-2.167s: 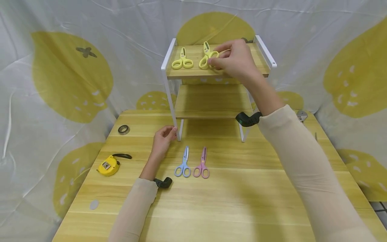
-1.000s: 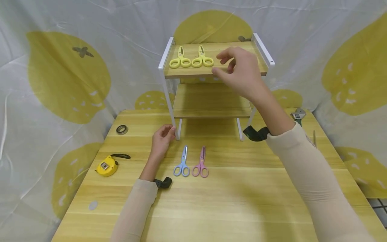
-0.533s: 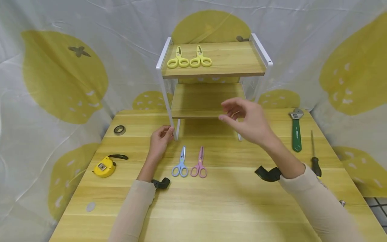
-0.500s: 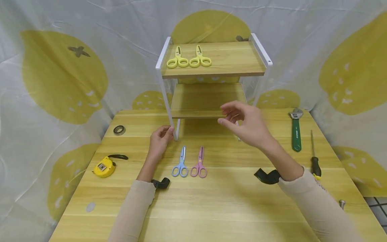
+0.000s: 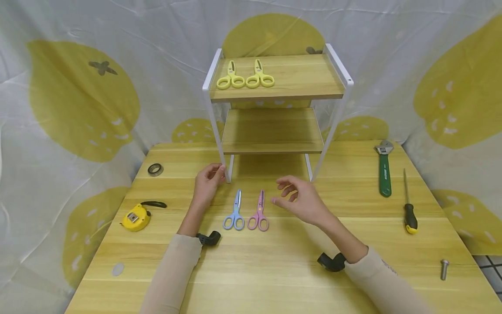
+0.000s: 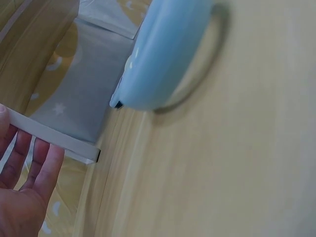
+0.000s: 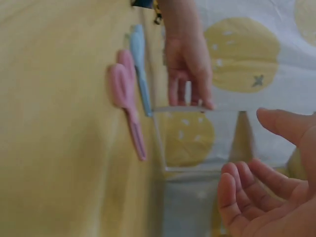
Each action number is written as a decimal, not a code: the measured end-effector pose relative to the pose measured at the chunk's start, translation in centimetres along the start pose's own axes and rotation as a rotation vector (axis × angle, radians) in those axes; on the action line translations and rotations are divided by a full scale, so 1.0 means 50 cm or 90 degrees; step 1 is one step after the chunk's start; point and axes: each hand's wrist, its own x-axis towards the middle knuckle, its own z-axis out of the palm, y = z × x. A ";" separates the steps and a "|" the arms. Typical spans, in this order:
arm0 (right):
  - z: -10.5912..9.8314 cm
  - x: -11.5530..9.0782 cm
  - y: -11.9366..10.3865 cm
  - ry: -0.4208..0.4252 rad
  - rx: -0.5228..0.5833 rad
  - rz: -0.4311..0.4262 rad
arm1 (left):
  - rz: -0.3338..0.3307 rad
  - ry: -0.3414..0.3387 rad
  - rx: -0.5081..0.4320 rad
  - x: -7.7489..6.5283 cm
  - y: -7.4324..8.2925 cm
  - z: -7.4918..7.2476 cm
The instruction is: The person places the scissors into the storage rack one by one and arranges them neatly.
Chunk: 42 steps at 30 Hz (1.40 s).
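My left hand (image 5: 206, 184) holds the front left leg of a white-framed shelf rack (image 5: 276, 97) low down. In the left wrist view that white leg (image 6: 54, 134) runs between my thumb and fingers. My right hand (image 5: 301, 201) hovers beside the pink scissors (image 5: 259, 213), its fingers loosely bent with nothing between them. Left of these, blue scissors (image 5: 234, 213) lie with blades pointing at the rack. Two yellow scissors, one on the left (image 5: 230, 79) and one to its right (image 5: 259, 77), lie side by side on the rack's top shelf.
On the table's left are a roll of tape (image 5: 155, 169), a yellow tape measure (image 5: 136, 217) and a grey disc (image 5: 117, 269). Along the right lie an adjustable wrench (image 5: 384, 172), a screwdriver (image 5: 409, 213) and a bolt (image 5: 444, 269). A lemon-print curtain (image 5: 157, 65) hangs behind.
My right hand has let go of the right-hand yellow scissors on the top shelf and come down to the table beside the pink scissors. My left hand has stayed on the leg.
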 end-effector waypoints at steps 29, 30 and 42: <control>0.143 -0.032 0.061 -0.045 -0.019 0.123 | 0.048 0.004 0.009 0.014 -0.042 -0.006; 0.146 -0.032 0.062 -0.044 -0.027 0.123 | 0.049 0.002 0.009 0.015 -0.041 -0.007; 0.166 -0.035 0.055 -0.037 -0.104 0.094 | 0.003 -0.038 0.002 0.012 -0.026 -0.022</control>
